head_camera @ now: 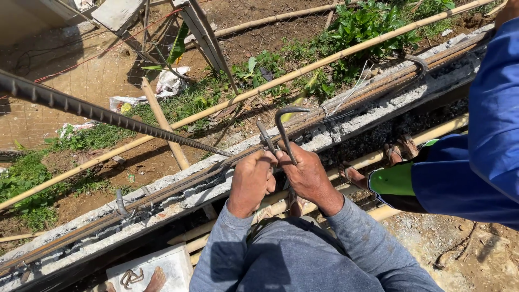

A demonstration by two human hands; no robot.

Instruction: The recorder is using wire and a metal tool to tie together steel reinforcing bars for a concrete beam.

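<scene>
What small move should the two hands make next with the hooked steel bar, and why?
Probably a short turn of the hooked bar to tighten the tie. Both the left hand and the right hand grip it upright where it meets the long rebars on the concrete beam. Loose tie wires lie beside it.

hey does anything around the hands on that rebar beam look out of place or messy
Somewhat. Crumpled white scraps lie in the weeds below the beam, and loose thin wire sticks up from the bars. Both hands, left hand and right hand, grip a hooked bar neatly.
</scene>
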